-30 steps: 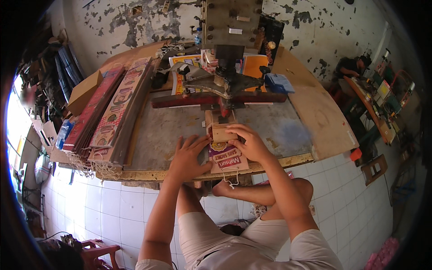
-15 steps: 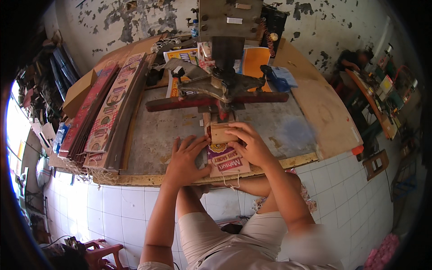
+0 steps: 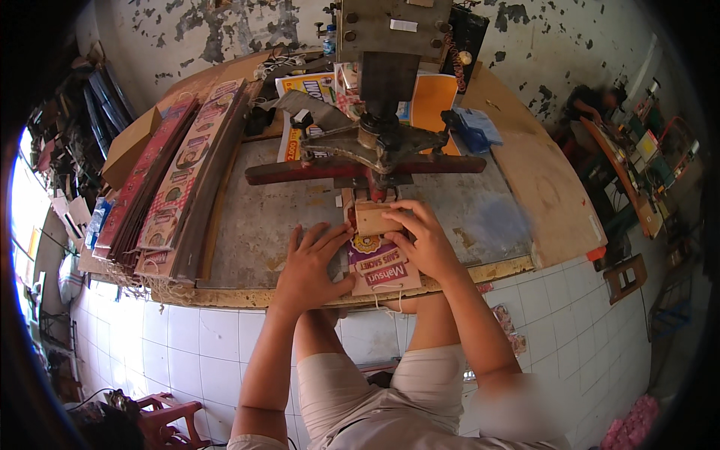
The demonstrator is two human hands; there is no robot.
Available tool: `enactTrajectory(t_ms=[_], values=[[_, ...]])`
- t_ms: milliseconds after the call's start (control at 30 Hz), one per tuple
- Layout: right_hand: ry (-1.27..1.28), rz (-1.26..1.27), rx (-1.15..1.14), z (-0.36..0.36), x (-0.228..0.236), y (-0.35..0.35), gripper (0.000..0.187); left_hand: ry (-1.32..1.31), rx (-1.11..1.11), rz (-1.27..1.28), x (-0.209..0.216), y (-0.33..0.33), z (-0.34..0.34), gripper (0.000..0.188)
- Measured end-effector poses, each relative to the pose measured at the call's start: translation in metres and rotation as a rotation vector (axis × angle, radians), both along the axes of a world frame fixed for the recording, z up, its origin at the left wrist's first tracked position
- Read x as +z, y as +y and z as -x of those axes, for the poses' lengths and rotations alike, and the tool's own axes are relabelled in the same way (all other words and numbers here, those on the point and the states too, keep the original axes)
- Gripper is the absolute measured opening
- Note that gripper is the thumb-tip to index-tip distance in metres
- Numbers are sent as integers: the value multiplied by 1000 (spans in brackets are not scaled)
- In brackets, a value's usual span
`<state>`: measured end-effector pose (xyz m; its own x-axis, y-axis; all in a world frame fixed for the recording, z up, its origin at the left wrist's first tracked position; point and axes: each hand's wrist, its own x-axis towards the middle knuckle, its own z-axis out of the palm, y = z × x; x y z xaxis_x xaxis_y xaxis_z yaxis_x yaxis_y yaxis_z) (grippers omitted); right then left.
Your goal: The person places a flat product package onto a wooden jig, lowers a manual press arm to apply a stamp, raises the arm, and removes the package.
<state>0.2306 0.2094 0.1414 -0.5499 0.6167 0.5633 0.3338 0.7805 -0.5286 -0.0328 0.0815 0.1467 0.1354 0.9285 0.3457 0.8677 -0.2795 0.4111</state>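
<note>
A printed purple and pink card (image 3: 384, 268) with a white string at its near end lies at the table's front edge. On its far part rests a small flat wooden block (image 3: 377, 220). My right hand (image 3: 426, 241) grips the block's right side between thumb and fingers. My left hand (image 3: 311, 266) lies with spread fingers left of the card, its fingertips at the left edge of card and block. Just beyond the block stands a press with a red crossbar (image 3: 300, 172); its red middle tip comes down close to the block's far edge.
Long stacks of printed strips (image 3: 191, 169) lie on the table's left, beside a brown cardboard piece (image 3: 130, 148). Behind the press are printed sheets (image 3: 433, 105) and a bottle (image 3: 328, 42). Another person (image 3: 592, 101) sits far right. A red stool (image 3: 171, 420) stands lower left.
My hands stay nearly in place on the card and block. My right leg, bent across under the table edge before, now points forward. The view has shifted slightly.
</note>
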Motion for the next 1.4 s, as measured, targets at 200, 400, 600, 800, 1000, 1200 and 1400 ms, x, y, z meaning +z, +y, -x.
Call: enactTrajectory(t_ms=[200,400,600,800,1000,1200,1400], values=[[2,-19,-7,0,0,0,48,-2,-2,14,2,0,0,84],[116,-50,-116,-2,5,-5,37,3,-7,13,3,0,-1,83],[-43,-56,-349,-11,-13,6,34,3,1,40,8,-1,-3,85],[-161,-9,-321,-10,-14,7,33,37,-9,26,4,1,0,86],[-137,-15,-299,-9,-18,10,31,46,-10,24,4,1,-2,85],[-132,-17,-284,-6,-20,11,34,59,12,42,10,0,-2,85],[-213,-98,-329,-5,-25,11,42,60,8,37,9,1,-5,84]])
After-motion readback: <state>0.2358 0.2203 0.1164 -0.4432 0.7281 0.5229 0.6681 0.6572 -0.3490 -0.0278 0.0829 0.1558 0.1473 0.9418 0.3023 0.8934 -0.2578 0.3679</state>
